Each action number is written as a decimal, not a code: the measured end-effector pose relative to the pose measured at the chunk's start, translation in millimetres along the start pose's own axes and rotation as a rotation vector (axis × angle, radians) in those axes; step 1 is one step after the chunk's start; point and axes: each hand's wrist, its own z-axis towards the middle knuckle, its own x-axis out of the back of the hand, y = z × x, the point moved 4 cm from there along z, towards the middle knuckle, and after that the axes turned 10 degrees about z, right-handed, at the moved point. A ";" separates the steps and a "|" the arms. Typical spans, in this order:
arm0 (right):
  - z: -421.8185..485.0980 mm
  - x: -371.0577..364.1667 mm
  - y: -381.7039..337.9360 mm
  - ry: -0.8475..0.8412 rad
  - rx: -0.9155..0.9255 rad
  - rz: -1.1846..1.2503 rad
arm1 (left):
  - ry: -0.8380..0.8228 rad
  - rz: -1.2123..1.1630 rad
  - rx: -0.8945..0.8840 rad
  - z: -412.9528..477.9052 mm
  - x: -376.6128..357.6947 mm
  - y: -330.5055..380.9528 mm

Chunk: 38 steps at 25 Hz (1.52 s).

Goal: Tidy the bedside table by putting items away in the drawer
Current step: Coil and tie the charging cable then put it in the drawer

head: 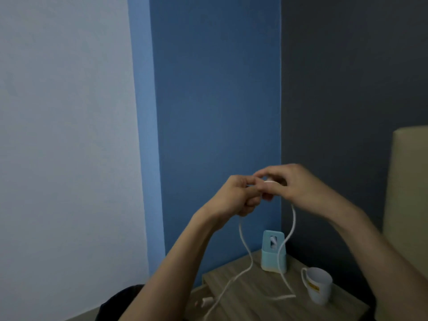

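Observation:
A white cable (pixel 246 249) hangs in two strands from my raised hands down to the wooden bedside table (pixel 250 304). My left hand (pixel 234 198) is closed around one strand. My right hand (pixel 289 186) pinches a coiled part of the cable just beside it, fingers touching the left hand. One strand trails off the table's left edge toward a white plug end (pixel 207 300); the other ends on the tabletop (pixel 287 297). The drawer is not visible.
A light blue holder (pixel 274 253) stands at the table's back corner. A white mug (pixel 318 288) with a yellow label sits at the right. Blue and dark grey walls meet behind the table. A beige headboard (pixel 407 205) rises at the right.

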 end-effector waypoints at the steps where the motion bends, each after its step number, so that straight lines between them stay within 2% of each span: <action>1: 1.3 -0.1 -3.5 -0.001 0.025 -0.001 | 0.004 0.008 0.007 -2.3 2.4 2.5; 5: 5.0 46.1 6.0 0.338 0.033 -0.090 | -0.108 -0.102 0.113 -19.8 22.9 -11.2; 6: 5.2 50.2 5.6 0.348 0.020 -0.145 | -0.108 -0.133 0.122 -23.5 26.5 -14.4; 8: 9.3 34.3 -1.5 0.172 0.019 -0.185 | -0.049 -0.133 0.114 -23.6 30.2 -13.5; 10: 12.7 5.5 -17.8 -0.023 0.038 -0.082 | -0.019 -0.090 0.088 -21.0 31.1 -3.4; 12: 16.3 5.0 -25.9 0.030 0.099 -0.063 | -0.039 -0.095 0.068 -21.4 33.1 5.2; 15: 18.6 29.9 -19.3 0.304 0.124 -0.262 | -0.075 -0.133 0.035 -27.9 41.7 6.4; 16: 18.2 30.1 -19.8 0.298 0.113 -0.234 | -0.065 -0.127 0.030 -27.6 43.2 6.7; 17: 18.4 21.8 -21.6 0.223 0.113 -0.144 | -0.049 -0.117 0.027 -26.0 43.8 7.0; 19: 17.8 -3.3 -28.4 0.003 0.116 0.051 | -0.022 -0.102 0.012 -20.6 42.7 10.6; 20: 18.1 -6.2 -31.0 -0.001 0.120 0.105 | -0.012 -0.106 0.011 -19.6 42.8 11.1; 23: 20.2 19.3 -19.2 0.280 0.083 0.112 | -0.022 -0.145 0.025 -25.0 45.7 2.4; 24: 18.7 23.5 -15.1 0.308 0.059 0.056 | -0.026 -0.151 0.024 -27.3 45.5 -1.2; 26: 16.2 9.7 -15.8 0.132 0.033 -0.059 | -0.003 -0.139 0.026 -28.3 42.7 -5.3; 28: 14.7 -13.1 -21.2 -0.032 0.063 0.006 | 0.012 -0.094 0.021 -25.5 37.4 -4.6; 32: 20.3 -1.3 -18.7 0.131 0.109 0.205 | -0.075 -0.091 -0.008 -27.4 32.9 1.7; 38: 20.1 9.6 9.1 0.098 0.031 0.396 | -0.199 -0.342 0.004 -42.2 30.2 1.0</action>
